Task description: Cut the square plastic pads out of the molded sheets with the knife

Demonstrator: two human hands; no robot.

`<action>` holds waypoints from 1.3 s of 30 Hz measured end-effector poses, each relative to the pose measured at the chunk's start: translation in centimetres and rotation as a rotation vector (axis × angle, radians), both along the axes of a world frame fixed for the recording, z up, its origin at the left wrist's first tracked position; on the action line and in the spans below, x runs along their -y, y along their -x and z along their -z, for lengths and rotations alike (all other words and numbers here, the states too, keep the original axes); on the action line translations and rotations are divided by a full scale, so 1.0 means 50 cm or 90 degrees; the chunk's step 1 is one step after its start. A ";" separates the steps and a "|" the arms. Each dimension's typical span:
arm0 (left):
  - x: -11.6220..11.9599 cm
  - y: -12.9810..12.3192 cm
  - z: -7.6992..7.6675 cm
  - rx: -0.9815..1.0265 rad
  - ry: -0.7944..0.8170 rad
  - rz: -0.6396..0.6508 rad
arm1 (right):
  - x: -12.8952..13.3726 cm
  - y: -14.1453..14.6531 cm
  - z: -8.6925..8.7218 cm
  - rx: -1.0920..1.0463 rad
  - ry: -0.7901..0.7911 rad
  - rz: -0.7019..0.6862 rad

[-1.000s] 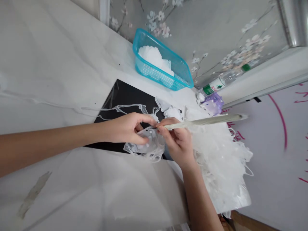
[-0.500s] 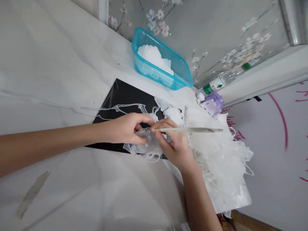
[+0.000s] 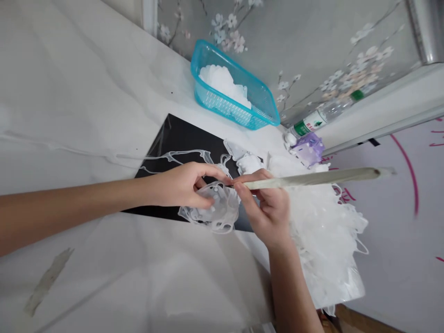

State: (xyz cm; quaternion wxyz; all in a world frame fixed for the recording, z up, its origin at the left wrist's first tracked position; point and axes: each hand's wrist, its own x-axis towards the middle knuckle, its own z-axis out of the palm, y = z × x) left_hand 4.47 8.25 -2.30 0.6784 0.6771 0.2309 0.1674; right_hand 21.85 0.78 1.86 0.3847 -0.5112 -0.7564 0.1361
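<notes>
My left hand [image 3: 199,185] is curled over a translucent, soft-looking moulded piece [image 3: 224,208], with the thumb lying on it. The piece has small raised dots and thin loops along its lower edge. Between the thumb and fingers of my right hand [image 3: 267,203] is a long, slim, pale-handled tool [image 3: 312,179]. Its thin dark end is at the upper edge of the piece, close to my left fingertips; its exact kind cannot be made out. Under both hands lies a black mat [image 3: 187,132], with stringy translucent strips [image 3: 173,155] across it.
Behind the mat stands a blue basket [image 3: 232,108] with white pieces inside. To the right are a heap of translucent pieces [image 3: 326,231], a purple item [image 3: 308,149] and a lying plastic bottle [image 3: 314,121]. White pieces [image 3: 248,162] rest near the mat's right edge.
My right hand has moved right with the tool, drawing its tip away from the middle of the piece towards its upper right edge. My left hand stays almost still.
</notes>
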 end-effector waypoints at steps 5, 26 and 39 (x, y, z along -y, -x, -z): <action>-0.003 0.001 -0.002 -0.038 -0.020 -0.012 | -0.001 0.000 0.004 -0.005 0.015 -0.015; 0.000 0.004 -0.015 -0.054 0.005 -0.004 | -0.002 0.001 0.008 -0.018 0.032 0.006; -0.003 0.001 -0.009 -0.038 -0.038 0.003 | -0.006 0.009 0.028 0.122 -0.012 -0.060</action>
